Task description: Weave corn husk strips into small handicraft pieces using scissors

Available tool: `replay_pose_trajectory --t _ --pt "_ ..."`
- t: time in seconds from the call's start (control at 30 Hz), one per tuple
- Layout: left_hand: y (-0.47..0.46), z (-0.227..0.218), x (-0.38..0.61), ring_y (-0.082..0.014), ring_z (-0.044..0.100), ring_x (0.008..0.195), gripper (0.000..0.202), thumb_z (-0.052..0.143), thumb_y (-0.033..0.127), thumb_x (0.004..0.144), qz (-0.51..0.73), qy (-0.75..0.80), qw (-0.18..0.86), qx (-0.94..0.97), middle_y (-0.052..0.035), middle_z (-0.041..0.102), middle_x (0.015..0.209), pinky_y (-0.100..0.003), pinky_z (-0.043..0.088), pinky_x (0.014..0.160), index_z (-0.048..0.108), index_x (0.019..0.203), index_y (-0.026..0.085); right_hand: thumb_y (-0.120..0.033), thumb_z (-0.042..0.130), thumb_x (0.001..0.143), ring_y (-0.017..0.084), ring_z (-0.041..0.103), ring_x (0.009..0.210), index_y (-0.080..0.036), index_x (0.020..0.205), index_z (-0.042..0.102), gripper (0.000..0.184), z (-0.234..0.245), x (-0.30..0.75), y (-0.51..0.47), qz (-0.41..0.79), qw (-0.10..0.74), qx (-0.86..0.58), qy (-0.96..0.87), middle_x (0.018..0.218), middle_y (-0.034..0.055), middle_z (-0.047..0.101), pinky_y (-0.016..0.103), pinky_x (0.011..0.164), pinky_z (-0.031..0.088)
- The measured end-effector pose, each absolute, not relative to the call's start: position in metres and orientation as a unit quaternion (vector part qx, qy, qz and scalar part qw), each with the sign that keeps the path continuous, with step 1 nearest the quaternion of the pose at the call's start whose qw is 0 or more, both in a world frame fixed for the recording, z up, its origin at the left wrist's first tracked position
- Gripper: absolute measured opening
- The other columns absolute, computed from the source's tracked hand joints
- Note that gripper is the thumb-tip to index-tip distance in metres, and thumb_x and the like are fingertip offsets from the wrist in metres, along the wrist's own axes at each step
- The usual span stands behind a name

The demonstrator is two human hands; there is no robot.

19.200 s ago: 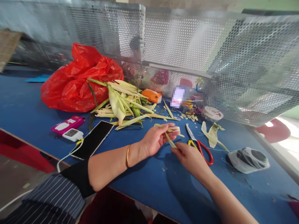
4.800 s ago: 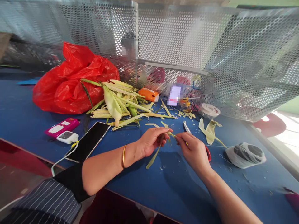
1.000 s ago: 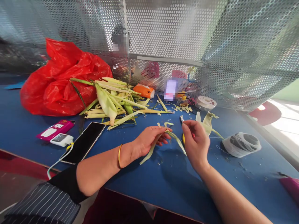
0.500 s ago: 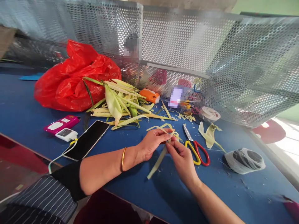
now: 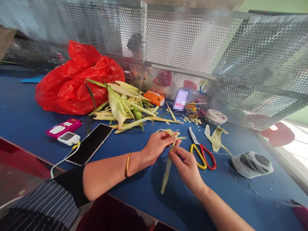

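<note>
Leaf strip (image 5: 166, 175) hangs between both hands, its upper end pinched at the fingertips and its long tail slanting down over the blue surface (image 5: 235, 195). The left hand (image 5: 156, 146) curls its grip closed around the looped top. The right hand (image 5: 186, 164), knuckles up with the wrist low, seems to nip the strip just below. Scissors (image 5: 202, 153) lie just beside it.

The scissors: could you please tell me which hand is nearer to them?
Right. The right hand sits just beside the scissors, by their yellow handle; the left hand is farther off, beyond the leaf strip.
</note>
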State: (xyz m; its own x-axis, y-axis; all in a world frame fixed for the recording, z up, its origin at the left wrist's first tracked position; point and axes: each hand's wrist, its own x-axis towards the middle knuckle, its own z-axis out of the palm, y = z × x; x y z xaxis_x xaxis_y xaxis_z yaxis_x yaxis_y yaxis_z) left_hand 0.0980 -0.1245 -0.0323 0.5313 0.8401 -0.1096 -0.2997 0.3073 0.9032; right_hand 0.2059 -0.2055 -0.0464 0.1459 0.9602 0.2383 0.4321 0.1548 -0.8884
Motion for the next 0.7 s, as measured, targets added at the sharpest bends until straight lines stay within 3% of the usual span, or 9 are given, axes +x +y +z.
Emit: replay_pose_trajectory --t 0.17,0.43,0.7 --pt "-0.1257 -0.0296 0.0968 -0.0134 0.062 0.078 0.025 0.082 0.021 0.059 0.364 0.297 0.772 0.428 -0.0035 0.070 0.079 -0.029 0.045 0.082 0.072 0.081 0.013 -0.035 0.048 0.088 0.011 0.032 0.058 -0.021 0.061 0.040 0.032 -0.0458 0.2079 -0.2048 0.226 0.476 -0.597 -0.605 0.060 -0.0047 0.036 0.023 0.053 0.029" --pt "-0.1274 -0.0380 0.0968 -0.0128 0.059 0.072 0.015 0.079 0.023 0.062 0.383 0.332 0.742 0.438 -0.0031 0.068 0.073 -0.026 0.044 0.072 0.072 0.072 0.014 -0.033 0.047 0.090 0.010 0.030 0.055 -0.021 0.061 0.038 0.033 -0.0524 0.2061 -0.2063 0.210 0.434 -0.609 -0.630 0.057 -0.0059 0.035 0.023 0.051 0.027" --pt "-0.1267 -0.0299 0.0968 -0.0135 0.061 0.069 0.022 0.082 0.027 0.059 0.380 0.331 0.746 0.435 -0.0035 0.066 0.072 -0.028 0.048 0.071 0.070 0.069 0.013 -0.031 0.046 0.091 0.010 0.032 0.053 -0.021 0.060 0.037 0.033 -0.0467 0.2054 -0.2061 0.198 0.426 -0.592 -0.655 0.055 -0.0056 0.037 0.023 0.049 0.028"
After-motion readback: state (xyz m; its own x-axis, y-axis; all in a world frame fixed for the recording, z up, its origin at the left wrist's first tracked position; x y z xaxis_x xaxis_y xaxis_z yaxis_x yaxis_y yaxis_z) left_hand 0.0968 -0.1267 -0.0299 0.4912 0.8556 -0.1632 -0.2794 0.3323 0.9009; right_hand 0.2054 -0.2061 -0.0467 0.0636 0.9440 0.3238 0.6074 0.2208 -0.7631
